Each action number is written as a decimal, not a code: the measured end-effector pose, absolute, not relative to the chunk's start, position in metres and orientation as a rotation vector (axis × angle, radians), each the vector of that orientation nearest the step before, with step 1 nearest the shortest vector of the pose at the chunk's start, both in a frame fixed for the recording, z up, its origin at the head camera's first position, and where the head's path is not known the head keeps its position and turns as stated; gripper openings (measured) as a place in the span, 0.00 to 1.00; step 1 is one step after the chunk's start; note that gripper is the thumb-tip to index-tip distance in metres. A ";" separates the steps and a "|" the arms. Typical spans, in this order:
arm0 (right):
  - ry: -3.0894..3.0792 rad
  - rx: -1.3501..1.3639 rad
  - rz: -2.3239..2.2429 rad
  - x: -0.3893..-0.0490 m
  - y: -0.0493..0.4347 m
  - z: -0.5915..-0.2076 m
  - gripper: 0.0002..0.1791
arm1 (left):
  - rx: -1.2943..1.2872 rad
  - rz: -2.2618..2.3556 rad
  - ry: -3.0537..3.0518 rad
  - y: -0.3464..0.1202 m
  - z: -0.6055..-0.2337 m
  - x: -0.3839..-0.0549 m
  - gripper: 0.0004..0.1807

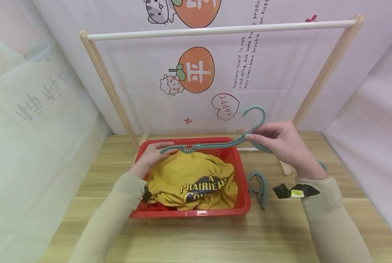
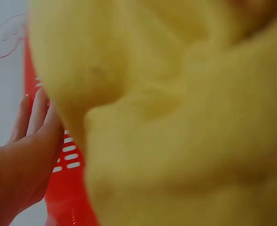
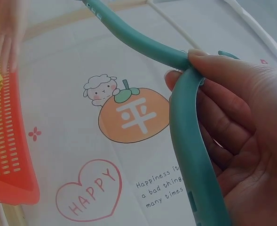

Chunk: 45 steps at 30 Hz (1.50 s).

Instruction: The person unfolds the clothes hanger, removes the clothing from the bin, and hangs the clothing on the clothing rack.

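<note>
I have the right hand (image 1: pixel 282 144) pinching the teal hanger (image 1: pixel 215 145) near its hook. The left hand (image 1: pixel 152 156) — fingers straight, released — is beside the red basket (image 1: pixel 243 184).

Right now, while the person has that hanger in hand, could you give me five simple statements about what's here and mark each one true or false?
1. The right hand grips a teal hanger. True.
2. A yellow garment with printed lettering lies in the basket. True.
3. The basket is blue. False: it is red.
4. The garment is already hung up. False: it lies in the basket, not on the white rail.
5. Another hanger lies on the table. True.
</note>
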State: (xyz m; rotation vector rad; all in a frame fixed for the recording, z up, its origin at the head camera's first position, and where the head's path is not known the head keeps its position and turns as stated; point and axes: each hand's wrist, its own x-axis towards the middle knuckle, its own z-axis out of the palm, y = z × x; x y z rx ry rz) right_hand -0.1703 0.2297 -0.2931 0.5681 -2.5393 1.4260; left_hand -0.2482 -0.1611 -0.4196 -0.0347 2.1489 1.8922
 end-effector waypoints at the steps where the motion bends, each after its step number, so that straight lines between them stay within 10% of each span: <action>1: -2.536 0.571 1.427 -0.170 0.230 -0.293 0.06 | -0.018 1.839 2.188 -0.160 -0.420 -0.248 0.25; 12: -2.516 0.584 1.457 -0.171 0.230 -0.296 0.05 | -0.014 1.653 2.140 -0.153 -0.425 -0.250 0.27; 18: -2.520 0.576 1.466 -0.170 0.231 -0.298 0.06 | -0.092 1.617 2.233 -0.153 -0.423 -0.251 0.10; 45: -2.497 0.416 1.406 -0.168 0.250 -0.292 0.09 | 0.296 1.765 2.391 -0.171 -0.347 -0.221 0.16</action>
